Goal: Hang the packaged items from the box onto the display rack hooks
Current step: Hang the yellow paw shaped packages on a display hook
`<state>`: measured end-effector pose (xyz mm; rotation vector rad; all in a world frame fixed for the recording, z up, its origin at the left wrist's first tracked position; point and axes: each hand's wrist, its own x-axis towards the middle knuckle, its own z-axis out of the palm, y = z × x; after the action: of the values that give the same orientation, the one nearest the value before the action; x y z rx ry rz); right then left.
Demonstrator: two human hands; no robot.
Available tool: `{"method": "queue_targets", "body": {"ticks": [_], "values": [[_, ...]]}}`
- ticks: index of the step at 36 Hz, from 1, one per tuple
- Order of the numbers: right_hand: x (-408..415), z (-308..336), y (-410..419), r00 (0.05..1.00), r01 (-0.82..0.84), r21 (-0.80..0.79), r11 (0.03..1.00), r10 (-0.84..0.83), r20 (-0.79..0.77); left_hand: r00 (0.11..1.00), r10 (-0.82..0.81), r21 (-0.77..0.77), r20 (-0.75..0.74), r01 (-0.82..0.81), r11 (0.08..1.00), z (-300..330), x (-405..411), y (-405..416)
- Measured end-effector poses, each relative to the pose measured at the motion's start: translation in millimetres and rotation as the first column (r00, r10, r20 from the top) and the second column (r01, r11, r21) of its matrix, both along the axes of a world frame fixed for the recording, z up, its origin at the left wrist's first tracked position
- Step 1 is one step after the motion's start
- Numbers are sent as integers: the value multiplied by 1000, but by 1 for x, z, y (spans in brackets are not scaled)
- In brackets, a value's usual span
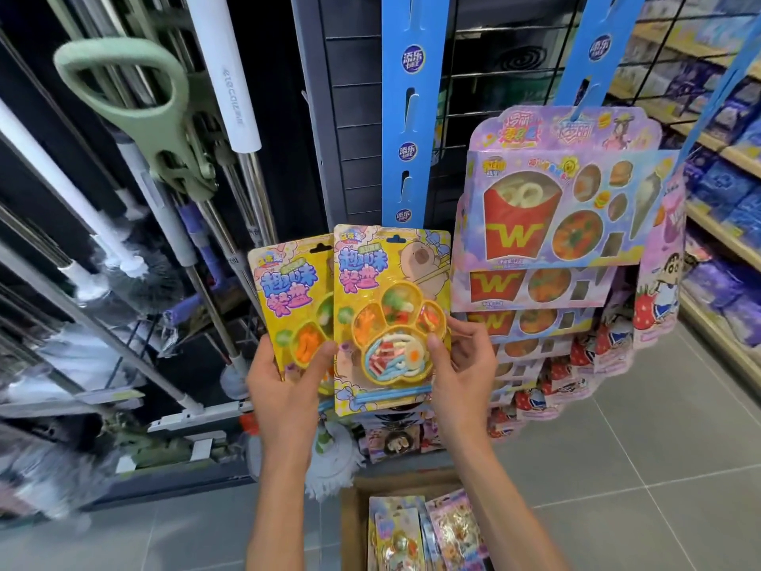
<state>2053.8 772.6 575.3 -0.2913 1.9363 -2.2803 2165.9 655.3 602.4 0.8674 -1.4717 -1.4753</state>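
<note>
Two yellow candy packs with paw-shaped trays are held up below a blue hanging strip (405, 129). My left hand (288, 377) grips the left pack (288, 298) by its lower part, thumb on the front. My right hand (461, 364) grips the right pack (387, 315) at its right edge, thumb on the tray. The right pack overlaps the left one. Its hang hole sits just under the strip's bottom end. A cardboard box (352, 525) on the floor below my arms holds more packs.
A second blue strip (601, 51) to the right carries several purple fries-themed packs (556, 208) in a column. Mops and broom handles (156, 166) hang on the left. Store shelves (716, 150) run along the right, with grey tiled floor (659, 426) between.
</note>
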Motion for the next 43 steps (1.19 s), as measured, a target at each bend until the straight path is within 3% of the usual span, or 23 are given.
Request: {"method": "queue_targets", "body": {"ticks": [19, 43], "values": [[-8, 1, 3, 999, 32, 8, 999, -32, -5, 996, 86, 21, -8, -85, 996, 1, -15, 10], [-13, -24, 8, 1000, 26, 157, 987, -26, -5, 992, 98, 58, 82, -103, 993, -24, -15, 15]]}}
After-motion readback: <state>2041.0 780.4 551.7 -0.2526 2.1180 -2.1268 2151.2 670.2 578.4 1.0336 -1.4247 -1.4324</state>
